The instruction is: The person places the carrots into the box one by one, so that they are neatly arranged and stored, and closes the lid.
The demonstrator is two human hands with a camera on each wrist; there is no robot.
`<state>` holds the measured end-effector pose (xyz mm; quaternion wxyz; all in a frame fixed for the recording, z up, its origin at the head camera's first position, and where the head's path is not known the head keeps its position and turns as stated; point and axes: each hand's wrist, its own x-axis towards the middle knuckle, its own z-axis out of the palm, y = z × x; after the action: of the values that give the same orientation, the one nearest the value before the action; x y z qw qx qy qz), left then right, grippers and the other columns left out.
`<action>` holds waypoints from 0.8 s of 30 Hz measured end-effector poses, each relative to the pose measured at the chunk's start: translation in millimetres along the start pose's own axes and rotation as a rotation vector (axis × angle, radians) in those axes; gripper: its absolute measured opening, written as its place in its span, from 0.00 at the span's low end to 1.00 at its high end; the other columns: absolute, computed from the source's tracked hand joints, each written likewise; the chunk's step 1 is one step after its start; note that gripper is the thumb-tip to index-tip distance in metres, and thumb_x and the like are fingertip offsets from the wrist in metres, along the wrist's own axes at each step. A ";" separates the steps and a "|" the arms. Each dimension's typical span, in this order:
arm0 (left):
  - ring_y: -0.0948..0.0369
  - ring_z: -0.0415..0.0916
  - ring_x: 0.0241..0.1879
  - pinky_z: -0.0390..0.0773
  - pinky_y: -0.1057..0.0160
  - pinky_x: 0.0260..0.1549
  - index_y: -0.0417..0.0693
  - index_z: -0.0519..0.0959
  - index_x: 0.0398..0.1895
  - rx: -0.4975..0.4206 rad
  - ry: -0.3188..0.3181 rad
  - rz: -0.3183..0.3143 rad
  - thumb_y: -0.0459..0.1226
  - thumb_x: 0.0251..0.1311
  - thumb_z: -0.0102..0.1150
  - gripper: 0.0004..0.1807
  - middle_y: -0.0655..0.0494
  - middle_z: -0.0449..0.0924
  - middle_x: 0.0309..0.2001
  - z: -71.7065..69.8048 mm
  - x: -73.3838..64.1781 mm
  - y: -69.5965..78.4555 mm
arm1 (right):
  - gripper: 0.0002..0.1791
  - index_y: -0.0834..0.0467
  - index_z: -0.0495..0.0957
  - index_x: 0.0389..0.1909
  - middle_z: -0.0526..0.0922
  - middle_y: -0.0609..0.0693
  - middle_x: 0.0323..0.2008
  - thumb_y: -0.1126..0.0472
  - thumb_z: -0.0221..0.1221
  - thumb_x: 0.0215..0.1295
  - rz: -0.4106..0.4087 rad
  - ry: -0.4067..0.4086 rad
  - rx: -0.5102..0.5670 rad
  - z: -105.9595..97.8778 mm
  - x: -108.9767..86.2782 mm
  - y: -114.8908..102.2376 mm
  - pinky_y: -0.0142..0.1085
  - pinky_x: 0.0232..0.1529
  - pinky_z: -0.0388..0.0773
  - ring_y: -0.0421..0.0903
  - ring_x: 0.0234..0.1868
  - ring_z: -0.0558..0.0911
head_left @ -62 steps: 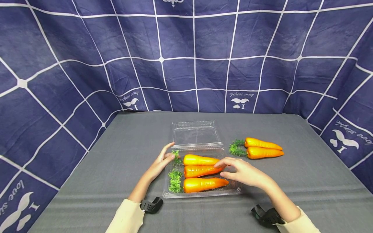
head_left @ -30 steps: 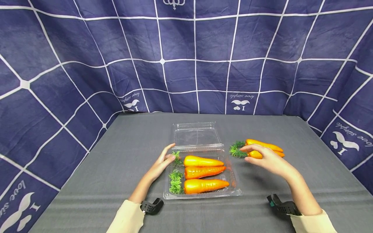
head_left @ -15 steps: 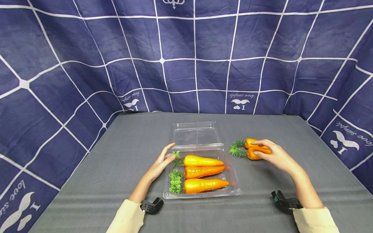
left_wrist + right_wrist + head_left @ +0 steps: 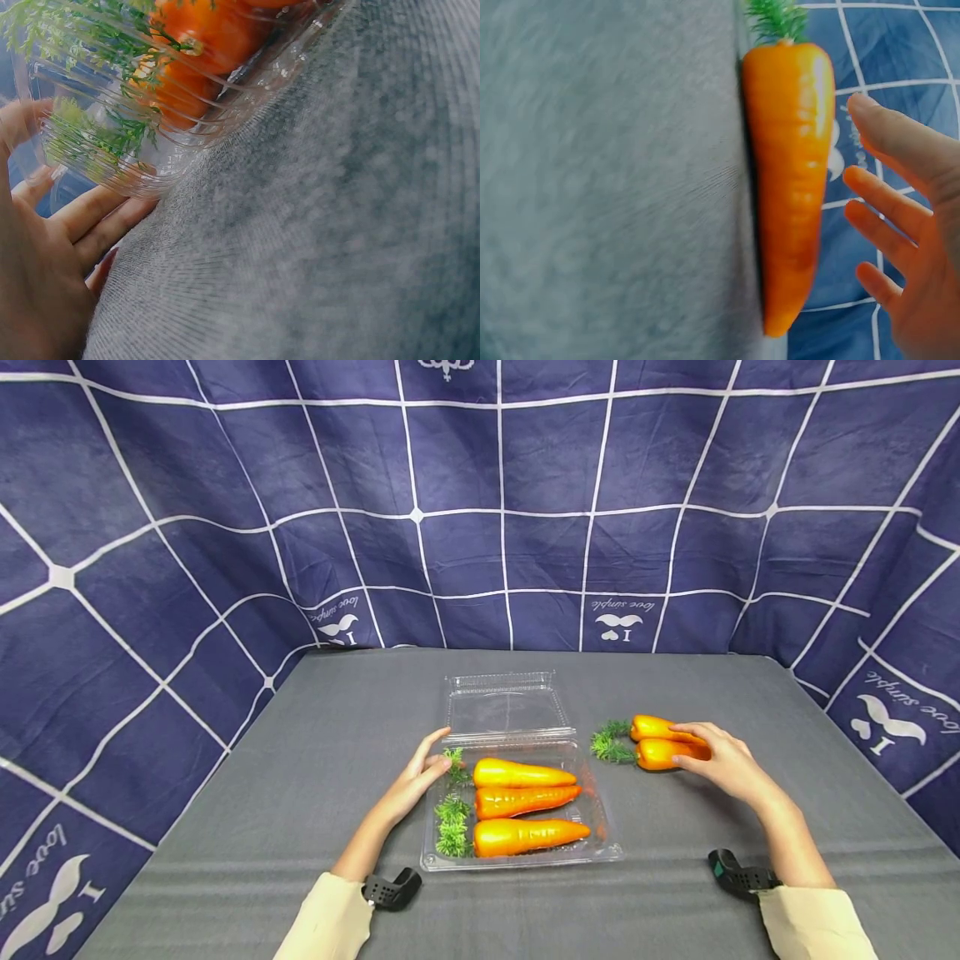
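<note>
On cloth, glossy orange carrots

The left sleeve and right sleeve are cream; the left wristband is black and perforated. The right wristband, also black, bears a small green patch.

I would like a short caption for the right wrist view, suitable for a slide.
Right hand, fingers parted, close to an orange carrot with green leaves on grey cloth.
</note>
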<state>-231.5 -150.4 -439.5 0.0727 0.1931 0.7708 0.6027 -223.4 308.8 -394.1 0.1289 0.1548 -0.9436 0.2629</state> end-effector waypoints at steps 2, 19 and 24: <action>0.47 0.73 0.52 0.62 0.52 0.58 0.51 0.46 0.70 0.002 0.000 0.004 0.40 0.68 0.41 0.30 0.37 0.77 0.48 0.3 0.1 0.1 | 0.24 0.62 0.73 0.50 0.75 0.64 0.48 0.56 0.63 0.53 0.013 -0.009 0.004 1.0 -1.0 3.6 0.55 0.46 0.57 0.61 0.51 0.70; 0.48 0.72 0.53 0.60 0.48 0.59 0.53 0.46 0.70 0.013 0.004 -0.007 0.41 0.68 0.41 0.30 0.38 0.78 0.48 0.7 -1.3 0.1 | 0.26 0.59 0.74 0.50 0.72 0.63 0.49 0.52 0.65 0.51 0.057 0.036 0.018 20.8 -6.7 27.5 0.55 0.46 0.52 0.64 0.50 0.67; 0.48 0.72 0.53 0.60 0.47 0.59 0.53 0.46 0.70 0.008 0.002 -0.002 0.41 0.68 0.41 0.30 0.38 0.77 0.48 0.7 -1.4 0.0 | 0.27 0.59 0.74 0.50 0.72 0.63 0.50 0.51 0.65 0.51 0.063 0.020 0.012 21.9 -7.4 29.4 0.55 0.46 0.52 0.65 0.50 0.66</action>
<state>-230.0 -150.3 -439.9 0.0716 0.1921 0.7736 0.5996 -230.8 322.6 -428.0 0.1291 0.1232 -0.9450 0.2741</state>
